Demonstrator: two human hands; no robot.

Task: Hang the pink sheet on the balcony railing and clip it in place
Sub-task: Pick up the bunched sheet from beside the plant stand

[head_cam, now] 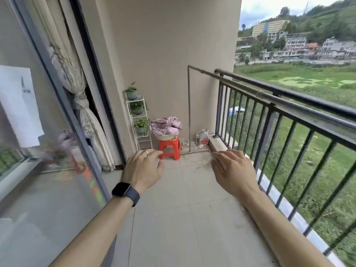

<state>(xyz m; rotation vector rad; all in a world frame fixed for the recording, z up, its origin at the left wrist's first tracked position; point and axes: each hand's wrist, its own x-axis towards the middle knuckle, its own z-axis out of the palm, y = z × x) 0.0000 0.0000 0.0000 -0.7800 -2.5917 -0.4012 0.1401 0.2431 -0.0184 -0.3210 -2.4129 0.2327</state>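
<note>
The pink sheet [166, 125] lies crumpled in a basin [166, 137] on a red plastic stool [170, 147] at the far end of the balcony. The dark metal balcony railing [285, 93] runs along the right side, with a thinner pole [240, 83] just inside it. My left hand [143, 169], with a ring and a black watch on the wrist, is stretched forward, fingers apart and holding nothing. My right hand [234, 170] is also out in front, open and holding nothing, close to the railing bars. No clips are visible.
A white plant rack [139, 120] with three potted plants stands left of the stool. A jug [202, 136] and small items sit in the far right corner. A glass sliding door [57, 116] with curtains lines the left. Tiled floor [183, 209] stretches ahead.
</note>
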